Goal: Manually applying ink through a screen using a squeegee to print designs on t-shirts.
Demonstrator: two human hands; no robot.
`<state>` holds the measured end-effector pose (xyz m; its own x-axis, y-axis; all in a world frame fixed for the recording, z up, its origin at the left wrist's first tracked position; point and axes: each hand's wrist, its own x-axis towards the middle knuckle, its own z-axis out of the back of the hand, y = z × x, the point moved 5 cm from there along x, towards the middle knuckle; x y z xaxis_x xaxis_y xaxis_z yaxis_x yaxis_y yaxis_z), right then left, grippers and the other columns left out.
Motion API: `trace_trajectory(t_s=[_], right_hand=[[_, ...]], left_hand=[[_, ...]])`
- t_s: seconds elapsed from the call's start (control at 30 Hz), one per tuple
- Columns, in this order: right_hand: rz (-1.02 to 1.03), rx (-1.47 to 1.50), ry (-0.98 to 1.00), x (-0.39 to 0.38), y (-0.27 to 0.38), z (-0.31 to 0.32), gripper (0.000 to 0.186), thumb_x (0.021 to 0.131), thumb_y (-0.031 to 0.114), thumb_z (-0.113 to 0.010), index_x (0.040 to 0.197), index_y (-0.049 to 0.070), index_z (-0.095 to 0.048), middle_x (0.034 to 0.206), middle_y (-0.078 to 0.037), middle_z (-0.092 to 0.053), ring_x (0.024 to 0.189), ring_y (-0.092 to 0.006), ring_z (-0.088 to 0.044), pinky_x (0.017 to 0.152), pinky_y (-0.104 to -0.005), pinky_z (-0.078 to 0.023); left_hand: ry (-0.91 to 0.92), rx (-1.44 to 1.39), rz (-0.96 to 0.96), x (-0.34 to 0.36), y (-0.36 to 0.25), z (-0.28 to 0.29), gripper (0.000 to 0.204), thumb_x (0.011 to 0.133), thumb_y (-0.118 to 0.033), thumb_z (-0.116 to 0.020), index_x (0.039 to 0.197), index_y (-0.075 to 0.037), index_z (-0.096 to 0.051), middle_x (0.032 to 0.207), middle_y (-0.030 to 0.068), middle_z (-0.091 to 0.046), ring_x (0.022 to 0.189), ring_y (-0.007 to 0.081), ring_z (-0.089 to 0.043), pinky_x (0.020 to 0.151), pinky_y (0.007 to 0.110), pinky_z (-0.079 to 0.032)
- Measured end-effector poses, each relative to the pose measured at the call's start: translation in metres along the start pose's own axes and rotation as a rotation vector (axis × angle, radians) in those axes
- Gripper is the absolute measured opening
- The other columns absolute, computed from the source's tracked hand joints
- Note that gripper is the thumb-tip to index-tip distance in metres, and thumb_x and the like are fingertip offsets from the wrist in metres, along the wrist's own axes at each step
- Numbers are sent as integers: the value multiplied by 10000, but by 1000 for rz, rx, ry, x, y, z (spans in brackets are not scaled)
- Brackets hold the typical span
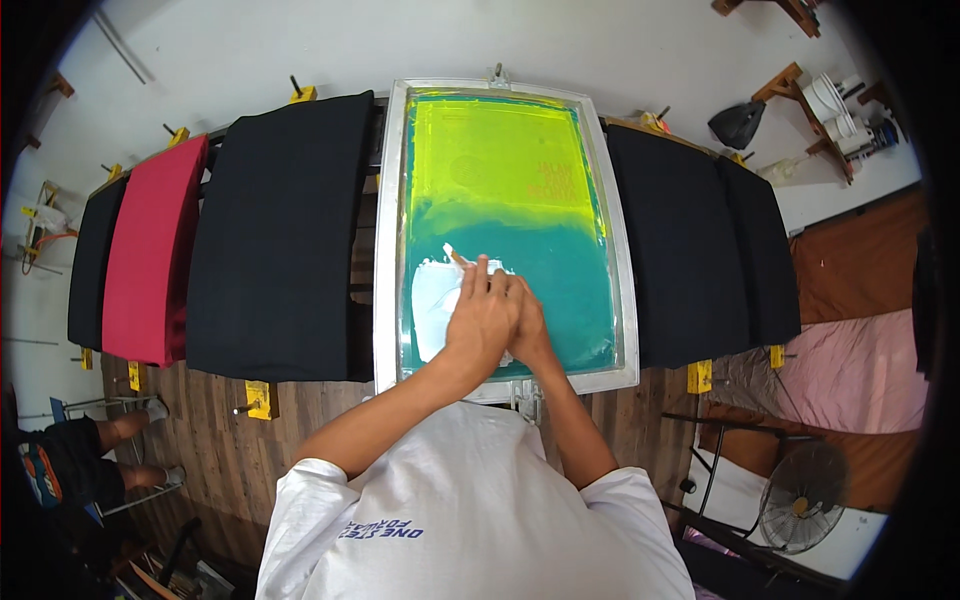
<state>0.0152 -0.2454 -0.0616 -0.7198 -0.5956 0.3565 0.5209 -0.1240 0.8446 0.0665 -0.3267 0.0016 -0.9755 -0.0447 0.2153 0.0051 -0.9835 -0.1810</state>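
A screen-printing frame (388, 230) with a pale metal rim lies in front of me. Its mesh (565, 280) is yellow-green at the far part and teal nearer. Thick white ink (432, 300) is spread on the near left of the mesh. Over this ink, my left hand (482, 318) and my right hand (533, 322) are together, the left partly covering the right. Both are closed around a tool whose brownish, ink-smeared end (456, 257) sticks out beyond the left fingers. My palms and fingers hide most of the tool, so its kind does not show.
Black fabric-covered boards (280, 240) and a red one (152, 255) stand left; more black boards (678, 250) stand right. Clamps (525, 395) hold the frame. A fan (803, 500) is at the lower right. Another person's legs (125, 450) show at the lower left.
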Motion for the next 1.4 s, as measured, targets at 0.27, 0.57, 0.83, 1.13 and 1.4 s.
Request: trace_trajectory(t_s=[0.27, 0.57, 0.83, 1.13, 1.4], right_hand=[[-252, -358, 160, -28, -8, 11, 429, 892, 226, -679, 1268, 49, -572, 1201, -176, -541, 1062, -338, -532, 864, -445, -461], [-192, -356, 152, -29, -22, 16, 411, 894, 208, -662, 1257, 40, -564, 1217, -172, -553, 1066, -385, -539, 869, -464, -454], [-95, -227, 170, -22, 2, 11, 461, 781, 91, -712, 1222, 84, -577, 1271, -66, -597, 1193, -256, -559, 972, -389, -332], [-38, -512, 262, -38, 18, 6, 489, 780, 98, -699, 1254, 72, -580, 1262, -84, -577, 1181, -254, -533, 947, -404, -315], [-129, -440, 314, -24, 38, 17, 577, 671, -27, -678, 1228, 81, -575, 1197, -78, -580, 1148, -268, -542, 930, -417, -321]], left_hand=[[-3, 37, -28, 9, -38, -20, 223, 845, -149, -608, 997, -18, -705, 1151, 195, -625, 1309, 422, -473, 1134, 479, -325], [-12, 50, -65, 4, -37, -21, 242, 841, -167, -617, 1007, -15, -707, 1172, 195, -617, 1289, 403, -492, 1124, 472, -327], [92, 77, -32, -32, -26, -8, 363, 802, -106, -637, 1151, -6, -627, 1156, 162, -618, 1183, 315, -555, 1064, 412, -412], [39, -199, 1, -61, -11, -10, 315, 774, -42, -629, 1085, -10, -588, 1091, 124, -622, 1090, 296, -608, 971, 404, -475], [28, -355, 7, -47, -4, 22, 356, 759, 19, -600, 1114, -7, -588, 1047, 127, -622, 1018, 316, -615, 890, 403, -499]])
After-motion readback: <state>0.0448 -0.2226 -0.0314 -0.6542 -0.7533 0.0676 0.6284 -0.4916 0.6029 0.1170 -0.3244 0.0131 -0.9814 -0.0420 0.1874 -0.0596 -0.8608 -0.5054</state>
